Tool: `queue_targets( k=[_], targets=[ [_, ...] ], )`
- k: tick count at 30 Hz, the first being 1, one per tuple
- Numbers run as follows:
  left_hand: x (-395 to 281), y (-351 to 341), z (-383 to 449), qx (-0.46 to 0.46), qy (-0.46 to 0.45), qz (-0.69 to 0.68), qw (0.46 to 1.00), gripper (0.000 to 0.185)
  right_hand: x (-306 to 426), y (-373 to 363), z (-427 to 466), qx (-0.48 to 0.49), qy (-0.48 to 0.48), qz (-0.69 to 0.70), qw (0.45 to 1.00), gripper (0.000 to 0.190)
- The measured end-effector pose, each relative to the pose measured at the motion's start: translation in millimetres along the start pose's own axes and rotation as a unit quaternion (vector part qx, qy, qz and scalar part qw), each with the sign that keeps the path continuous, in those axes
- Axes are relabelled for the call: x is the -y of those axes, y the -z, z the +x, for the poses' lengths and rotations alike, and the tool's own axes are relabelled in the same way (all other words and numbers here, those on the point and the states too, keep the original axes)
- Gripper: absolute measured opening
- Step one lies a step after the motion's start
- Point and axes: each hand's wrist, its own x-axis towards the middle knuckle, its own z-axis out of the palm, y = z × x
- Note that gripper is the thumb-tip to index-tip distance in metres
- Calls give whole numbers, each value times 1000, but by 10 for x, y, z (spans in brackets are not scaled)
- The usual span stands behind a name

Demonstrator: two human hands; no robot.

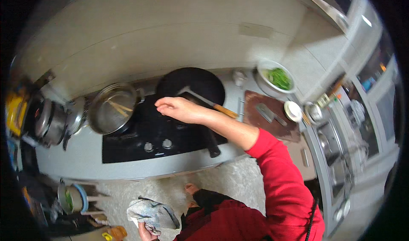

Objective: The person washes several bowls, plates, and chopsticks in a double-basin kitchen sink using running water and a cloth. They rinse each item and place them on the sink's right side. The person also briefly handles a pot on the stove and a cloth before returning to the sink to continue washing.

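Note:
My right hand (pixel 175 109) reaches over the black gas stove (pixel 140 151), in front of the black wok (pixel 191 78); no object shows in it and its fingers lie close together. A spatula with a wooden handle (pixel 225 111) rests in the wok, its handle beyond my forearm. At the bottom, my left hand (pixel 147 232) grips a grey-white cloth (pixel 153 213) over the floor. Left on the stove stands a steel pan (pixel 110 126) with wooden chopsticks (pixel 119 107) in it. The wok's dark handle (pixel 213 146) points towards me.
Right of the stove lie a brown cutting board (pixel 255 97) with a cleaver (pixel 265 111) and a white dish (pixel 292 111). A white bowl of green vegetables (pixel 279 78) stands behind. Pots (pixel 59 122) stand at left; a sink (pixel 330 142) is at right.

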Motion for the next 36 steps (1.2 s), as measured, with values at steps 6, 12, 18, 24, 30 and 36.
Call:
queue_targets(
  k=[6, 12, 18, 24, 30, 36],
  targets=[
    [-101, -527, 235, 210, -66, 57, 974, 37, -113, 850, -1830, -194, -190, 97, 958, 28],
    [211, -1000, 188, 241, -62, 81, 965, 38, -808, 1720, -3553, -452, -328, 143, 817, 23],
    [673, -1520, -30, 255, -53, 94, 961, 38, -1829, 2662, -4705, -607, -416, 124, 666, 51],
    [1131, -1935, -184, 104, 92, 173, 975, 26, -2648, 3444, -5050, -644, -456, 151, 596, 82],
    [1446, -2195, -363, 56, 46, 220, 973, 27, -3106, 3750, -4910, -607, -443, 176, 636, 54],
    [1546, -2298, -433, 51, 81, 156, 983, 29, -3257, 3888, -4906, -632, -441, 217, 599, 33]
  ],
)
